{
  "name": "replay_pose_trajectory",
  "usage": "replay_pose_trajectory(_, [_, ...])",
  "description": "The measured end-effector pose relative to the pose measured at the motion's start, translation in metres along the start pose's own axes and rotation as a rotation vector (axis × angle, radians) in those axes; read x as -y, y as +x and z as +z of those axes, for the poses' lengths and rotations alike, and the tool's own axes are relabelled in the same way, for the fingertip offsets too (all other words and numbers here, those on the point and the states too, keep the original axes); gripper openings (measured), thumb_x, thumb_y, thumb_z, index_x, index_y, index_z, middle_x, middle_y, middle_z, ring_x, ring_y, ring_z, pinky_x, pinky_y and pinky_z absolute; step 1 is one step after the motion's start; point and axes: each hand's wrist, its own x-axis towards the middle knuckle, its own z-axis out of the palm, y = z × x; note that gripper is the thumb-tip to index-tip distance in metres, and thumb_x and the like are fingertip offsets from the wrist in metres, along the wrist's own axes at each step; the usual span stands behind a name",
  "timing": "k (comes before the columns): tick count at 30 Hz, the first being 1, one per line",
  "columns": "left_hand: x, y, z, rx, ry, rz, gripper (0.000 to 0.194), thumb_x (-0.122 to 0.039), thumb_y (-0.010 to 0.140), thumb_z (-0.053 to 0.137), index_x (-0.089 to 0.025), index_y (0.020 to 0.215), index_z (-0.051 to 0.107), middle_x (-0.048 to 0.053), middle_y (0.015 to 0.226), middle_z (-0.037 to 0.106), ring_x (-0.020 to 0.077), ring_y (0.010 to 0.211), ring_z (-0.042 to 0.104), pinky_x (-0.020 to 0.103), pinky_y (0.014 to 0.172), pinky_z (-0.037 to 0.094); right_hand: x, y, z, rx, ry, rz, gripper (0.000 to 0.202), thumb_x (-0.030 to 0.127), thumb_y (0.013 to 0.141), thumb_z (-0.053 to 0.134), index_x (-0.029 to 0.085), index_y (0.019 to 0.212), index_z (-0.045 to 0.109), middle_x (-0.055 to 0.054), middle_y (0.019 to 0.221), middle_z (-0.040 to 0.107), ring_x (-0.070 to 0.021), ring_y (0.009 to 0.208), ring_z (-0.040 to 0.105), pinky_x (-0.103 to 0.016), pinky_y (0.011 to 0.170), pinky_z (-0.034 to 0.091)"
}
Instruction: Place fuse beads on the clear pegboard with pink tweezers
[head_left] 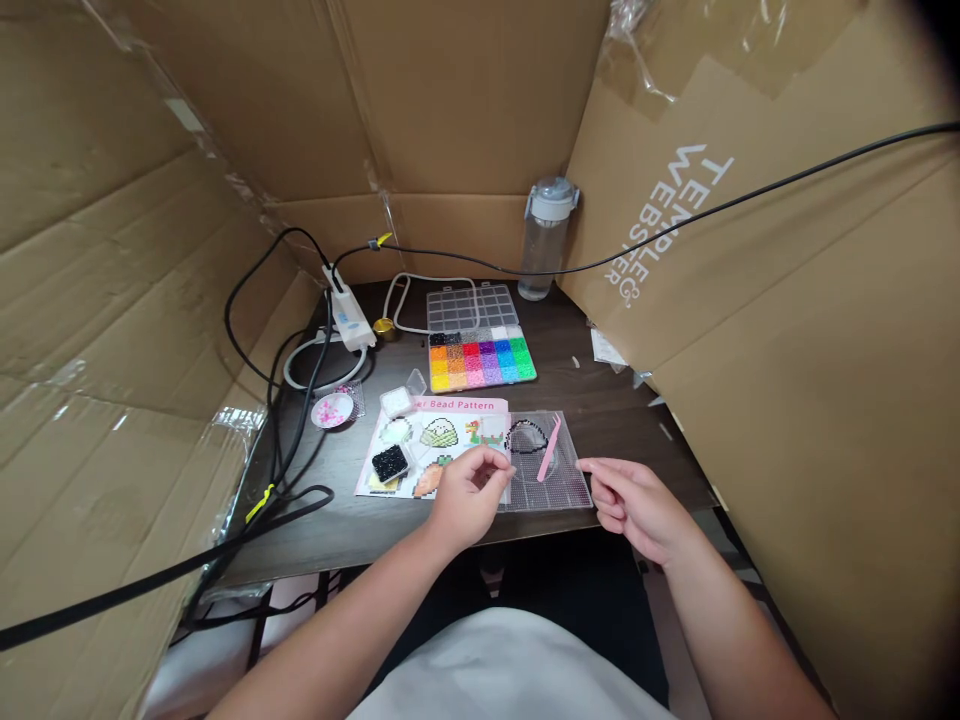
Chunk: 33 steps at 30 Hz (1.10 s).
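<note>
A clear square pegboard (574,488) lies near the desk's front edge, overlapping the right side of the pattern sheet (367,480). On it are a curved outline of black beads (527,428) and pink tweezers (550,450). My left hand (469,500) is closed, thumb and index fingertips together at the board's left edge. From the other side, my right hand (634,505) pinches at the right edge, its remaining fingers curled. Contact with the board looks likely, though the fingertips are small here. An open box of black beads (390,463) sits on the sheet.
Behind the sheet stands an open bead case (481,360) with many colours. A box of white beads (396,402) and a dish of pink beads (332,411) are at left. A water bottle (546,240), power strip (349,308) and black cables (300,430) surround them; cardboard walls (787,400) enclose the desk.
</note>
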Motion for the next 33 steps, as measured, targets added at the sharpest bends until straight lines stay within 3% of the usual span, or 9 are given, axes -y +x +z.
replay_pose_trajectory(11, [-0.001, 0.002, 0.004, 0.006, 0.061, -0.076, 0.028, -0.042, 0.091, 0.058, -0.015, 0.099, 0.062, 0.002, 0.093, 0.064, 0.0099, 0.079, 0.060, 0.029, 0.073, 0.054, -0.001, 0.000, 0.002, -0.001, -0.048, -0.022, 0.042, 0.050, 0.077, 0.075, 0.016, 0.069, 0.052, 0.008, 0.056, 0.040, -0.0021, 0.043, 0.028, -0.019, 0.040, 0.025])
replay_pose_trajectory(19, [0.002, 0.006, 0.003, 0.009, 0.062, -0.059, 0.028, -0.042, 0.090, 0.059, -0.014, 0.097, 0.062, 0.002, 0.091, 0.064, 0.0105, 0.080, 0.061, 0.030, 0.074, 0.054, 0.000, 0.003, 0.002, -0.089, -0.088, -0.083, 0.042, 0.052, 0.073, 0.078, 0.015, 0.069, 0.058, 0.007, 0.054, 0.043, -0.0034, 0.041, 0.031, -0.021, 0.037, 0.032])
replay_pose_trajectory(23, [0.001, 0.006, 0.004, -0.030, 0.069, -0.021, 0.029, -0.042, 0.090, 0.060, -0.014, 0.095, 0.063, 0.001, 0.089, 0.065, 0.0102, 0.078, 0.062, 0.029, 0.073, 0.055, 0.001, 0.004, 0.003, -0.183, 0.068, -0.142, 0.041, 0.044, 0.064, 0.086, 0.014, 0.085, 0.068, 0.006, 0.053, 0.048, -0.0050, 0.043, 0.037, -0.021, 0.039, 0.037])
replay_pose_trajectory(27, [-0.013, 0.000, 0.007, -0.119, 0.104, 0.052, 0.030, -0.043, 0.091, 0.058, -0.014, 0.092, 0.063, 0.001, 0.086, 0.066, 0.0109, 0.079, 0.063, 0.031, 0.076, 0.055, 0.001, -0.004, 0.022, -0.204, 0.351, -0.173, 0.034, 0.029, 0.060, 0.087, 0.014, 0.087, 0.073, 0.001, 0.061, 0.058, -0.0082, 0.054, 0.052, -0.024, 0.053, 0.052])
replay_pose_trajectory(29, [-0.025, -0.003, 0.009, -0.156, 0.135, 0.116, 0.026, -0.041, 0.090, 0.059, -0.015, 0.088, 0.064, 0.001, 0.085, 0.068, 0.0121, 0.082, 0.065, 0.037, 0.085, 0.054, 0.000, -0.009, 0.038, -0.150, 0.450, -0.092, 0.025, 0.025, 0.064, 0.081, 0.013, 0.084, 0.074, -0.004, 0.072, 0.066, -0.0136, 0.069, 0.063, -0.028, 0.066, 0.059])
replay_pose_trajectory(33, [-0.046, -0.005, 0.012, -0.124, 0.212, 0.295, 0.010, -0.027, 0.088, 0.061, -0.022, 0.081, 0.066, -0.001, 0.084, 0.074, 0.0121, 0.082, 0.069, 0.046, 0.111, 0.038, 0.002, -0.016, 0.066, -0.073, 0.590, 0.079, 0.013, 0.018, 0.072, 0.072, 0.011, 0.083, 0.074, -0.009, 0.084, 0.069, -0.0158, 0.081, 0.067, -0.030, 0.082, 0.060])
